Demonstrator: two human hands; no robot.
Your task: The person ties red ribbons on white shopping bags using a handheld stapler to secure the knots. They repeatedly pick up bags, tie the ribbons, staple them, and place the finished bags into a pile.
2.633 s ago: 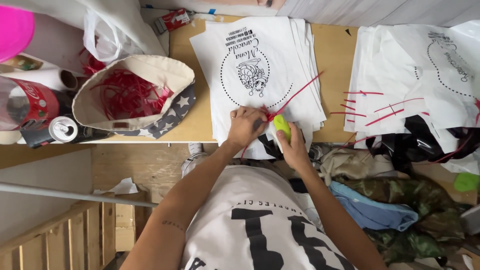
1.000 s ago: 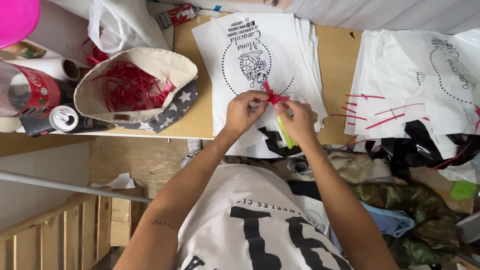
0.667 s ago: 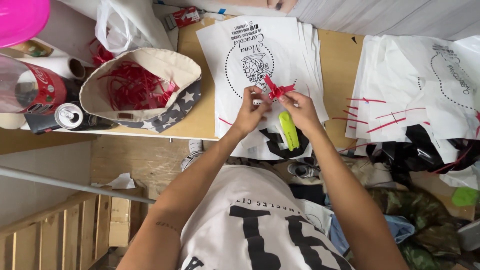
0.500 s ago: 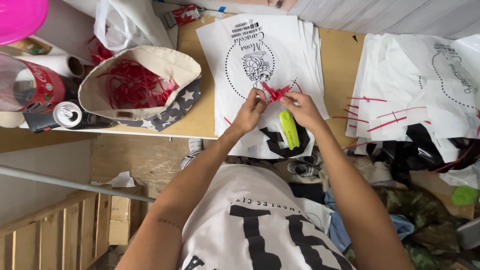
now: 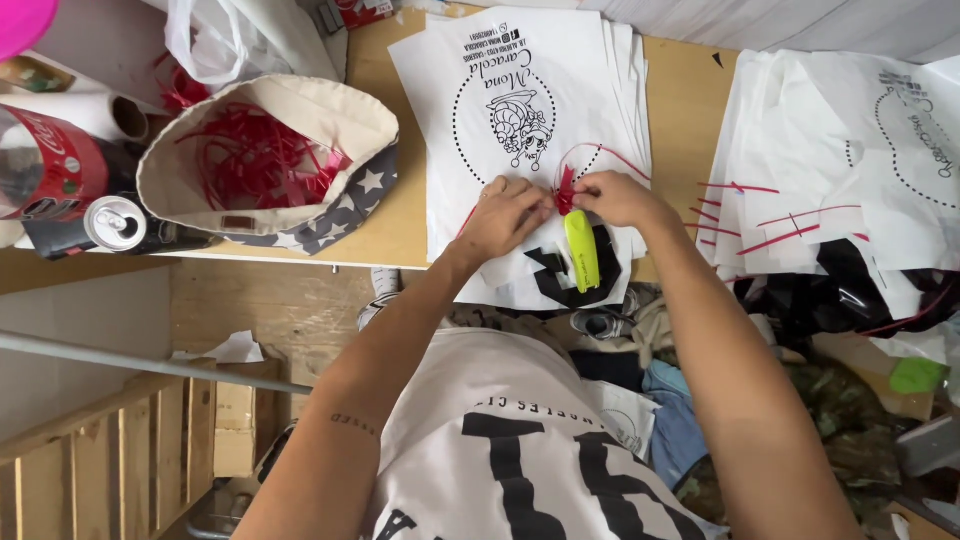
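Since 0.5 s ago both hands hold place at frame centre | red ribbon [image 5: 565,196] pinched between left hand [image 5: 507,213] and right hand [image 5: 612,198] over white printed bag [image 5: 520,110] | yellow-green lighter [image 5: 581,250] just below | desk [image 5: 690,100].

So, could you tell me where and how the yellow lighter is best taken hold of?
Grip the yellow lighter across its narrow sides near the lower end, coming from below, nearest the person. It lies flat and nearly upright in the picture on the white bags, and its top end sits close under the right hand and red ribbon.
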